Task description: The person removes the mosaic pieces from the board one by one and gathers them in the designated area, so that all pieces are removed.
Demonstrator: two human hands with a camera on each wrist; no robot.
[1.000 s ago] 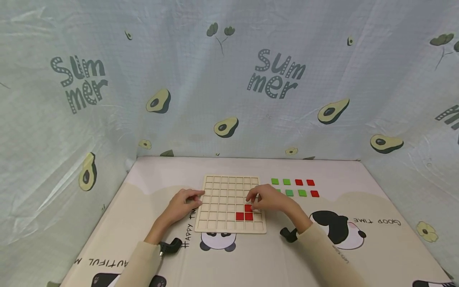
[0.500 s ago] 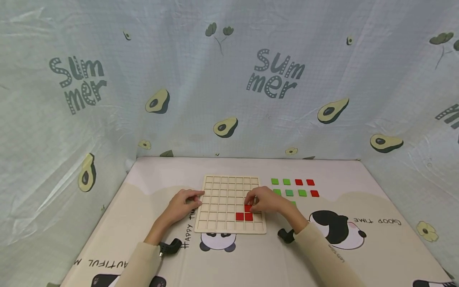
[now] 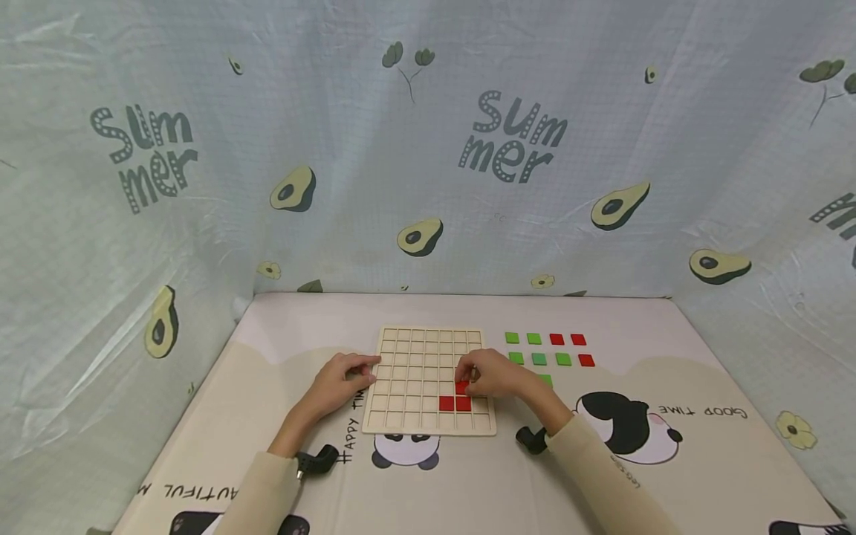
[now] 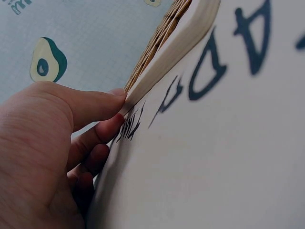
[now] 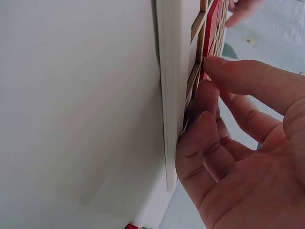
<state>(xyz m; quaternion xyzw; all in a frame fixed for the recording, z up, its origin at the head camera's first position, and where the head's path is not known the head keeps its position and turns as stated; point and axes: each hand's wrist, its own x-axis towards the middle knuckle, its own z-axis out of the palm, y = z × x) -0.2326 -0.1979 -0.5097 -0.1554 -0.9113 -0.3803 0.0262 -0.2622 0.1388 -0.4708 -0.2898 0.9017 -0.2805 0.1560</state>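
Observation:
A pale wooden grid board (image 3: 404, 387) lies on the table. Two red tiles (image 3: 446, 403) sit side by side in its lower right part, and one more red tile (image 3: 461, 388) lies in the cell just above. My right hand (image 3: 493, 373) has thumb and index finger at the sides of that upper tile, pinching it. In the right wrist view the right thumb touches a red tile (image 5: 211, 29) in the grid while the other fingers curl by the board's edge. My left hand (image 3: 339, 380) rests thumb and fingertips against the board's left edge (image 4: 164, 59).
Right of the board lie several green tiles (image 3: 533, 339) and several red tiles (image 3: 586, 360) in loose rows. The tablecloth (image 3: 481, 483) carries panda drawings and lettering. A printed curtain (image 3: 361, 134) stands behind the table and at both sides.
My right hand's index finger has come down toward the upper red tile, closing nearer the thumb; the wrist shifted slightly left. The left hand stays at the board's edge.

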